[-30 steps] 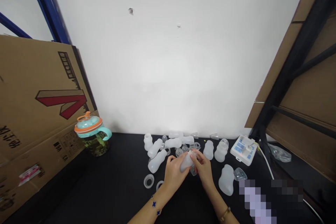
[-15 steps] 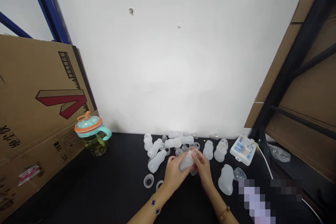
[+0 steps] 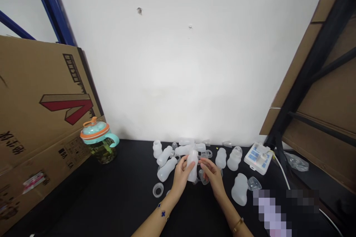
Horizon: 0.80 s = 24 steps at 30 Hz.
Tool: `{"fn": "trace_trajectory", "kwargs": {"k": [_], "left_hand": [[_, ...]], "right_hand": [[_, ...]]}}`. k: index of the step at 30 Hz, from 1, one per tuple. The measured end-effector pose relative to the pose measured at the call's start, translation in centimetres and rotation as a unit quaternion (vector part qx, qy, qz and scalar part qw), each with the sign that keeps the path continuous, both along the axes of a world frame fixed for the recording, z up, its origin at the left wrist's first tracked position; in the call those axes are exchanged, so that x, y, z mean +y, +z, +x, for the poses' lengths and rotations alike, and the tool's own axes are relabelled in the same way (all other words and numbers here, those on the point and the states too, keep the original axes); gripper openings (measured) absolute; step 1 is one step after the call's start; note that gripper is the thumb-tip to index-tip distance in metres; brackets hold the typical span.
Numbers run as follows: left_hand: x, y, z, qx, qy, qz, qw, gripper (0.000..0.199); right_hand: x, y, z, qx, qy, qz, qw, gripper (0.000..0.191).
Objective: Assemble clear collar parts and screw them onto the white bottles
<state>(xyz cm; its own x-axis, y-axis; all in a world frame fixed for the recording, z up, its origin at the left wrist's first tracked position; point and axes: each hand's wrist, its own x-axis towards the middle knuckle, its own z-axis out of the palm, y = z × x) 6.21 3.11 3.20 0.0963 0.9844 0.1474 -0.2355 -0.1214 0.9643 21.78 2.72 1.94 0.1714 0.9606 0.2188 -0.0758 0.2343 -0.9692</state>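
A frosted white baby bottle (image 3: 192, 170) stands nearly upright in my left hand (image 3: 180, 174), whose fingers and thumb wrap round its body. At the bottle's top is a pale nipple and collar, too small to make out clearly. My right hand (image 3: 213, 176) is just right of the bottle, apart from it, with thumb and forefinger near its neck. Its lower fingers curl against a clear dome cap (image 3: 203, 177). Behind my hands lie several more frosted bottles (image 3: 167, 168), along with clear rings and caps. A loose ring (image 3: 158, 190) rests left of my left wrist.
At the left stands a turquoise-lidded jug (image 3: 100, 144) before a large cardboard box (image 3: 36, 111). Rightward are a capped bottle (image 3: 234, 159), a bare bottle (image 3: 239, 189), a clear cap (image 3: 254, 183) and a white power strip (image 3: 258, 158) with a cable. A white wall (image 3: 189, 81) closes the back.
The bottle in my left hand has turned from tilted to nearly upright. My right hand has come off its top and moved slightly right.
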Motion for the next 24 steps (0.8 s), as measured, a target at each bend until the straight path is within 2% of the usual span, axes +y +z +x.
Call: {"fn": "trace_trajectory", "kwargs": {"k": [3, 9, 14, 18, 24], "left_hand": [[0.02, 0.31, -0.21, -0.007, 0.001, -0.017, 1.000, 0.057], [0.09, 0.59, -0.29, -0.045, 0.019, -0.013, 0.999, 0.048], [0.32, 0.12, -0.42, -0.017, 0.051, -0.030, 0.998, 0.055], [0.32, 0.14, -0.51, -0.038, 0.030, -0.040, 0.998, 0.059], [0.33, 0.37, -0.34, -0.068, 0.002, -0.026, 0.997, 0.057]], "right_hand": [[0.02, -0.33, -0.09, -0.021, 0.025, 0.003, 0.999, 0.051], [-0.63, -0.19, -0.39, -0.121, 0.052, 0.056, 0.990, 0.040], [-0.86, -0.08, -0.47, -0.169, 0.083, 0.067, 0.980, 0.051], [-0.88, 0.03, -0.54, -0.176, 0.078, 0.072, 0.979, 0.055], [-0.83, 0.06, -0.56, -0.160, 0.057, 0.073, 0.983, 0.043]]}}
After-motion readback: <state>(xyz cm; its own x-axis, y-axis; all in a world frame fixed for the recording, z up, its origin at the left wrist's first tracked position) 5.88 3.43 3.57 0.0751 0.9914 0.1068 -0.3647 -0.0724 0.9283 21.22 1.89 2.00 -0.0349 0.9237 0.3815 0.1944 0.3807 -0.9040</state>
